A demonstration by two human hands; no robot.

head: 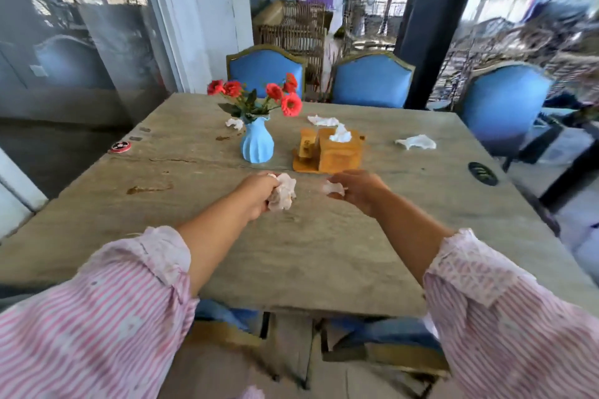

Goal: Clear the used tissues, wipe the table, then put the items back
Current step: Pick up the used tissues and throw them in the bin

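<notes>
My left hand (259,193) grips a crumpled used tissue (284,193) just above the wooden table (308,253). My right hand (358,191) pinches a smaller crumpled tissue (334,188) beside it. Three more used tissues lie further back: one (234,123) left of the blue vase (257,142), one (323,120) behind the wooden tissue box (340,151), one (416,142) at the right. The vase holds red flowers (275,94). A clean tissue sticks out of the box top.
Brown spill stains (149,188) mark the table's left half. A small wooden holder (306,147) stands on the box's tray. A round red and black coaster (120,146) lies at the left edge, a dark round disc (482,173) at the right. Blue chairs (369,81) line the far side.
</notes>
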